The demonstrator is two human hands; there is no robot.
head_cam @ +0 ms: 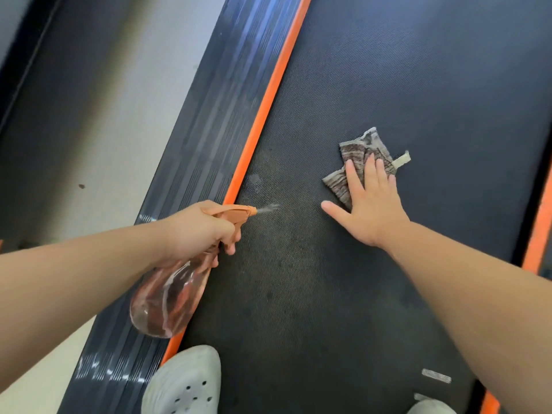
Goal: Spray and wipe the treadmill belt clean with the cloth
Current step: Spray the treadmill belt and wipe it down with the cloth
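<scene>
The black textured treadmill belt (388, 85) fills the middle and right of the view. My left hand (198, 227) grips a clear pinkish spray bottle (170, 300) with an orange nozzle, a finger on the trigger; a fine mist leaves the nozzle toward the belt near its left edge. Damp spots show on the belt around there. My right hand (369, 204) lies flat with fingers spread, pressing a folded grey-brown striped cloth (358, 153) onto the belt. The cloth's near part is hidden under my fingers.
An orange strip (268, 100) and a ribbed dark side rail (215, 115) run along the belt's left edge; another orange strip (537, 240) lines the right. My grey clog shoes (185, 383) stand on the belt at the bottom. Pale floor (104, 115) lies to the left.
</scene>
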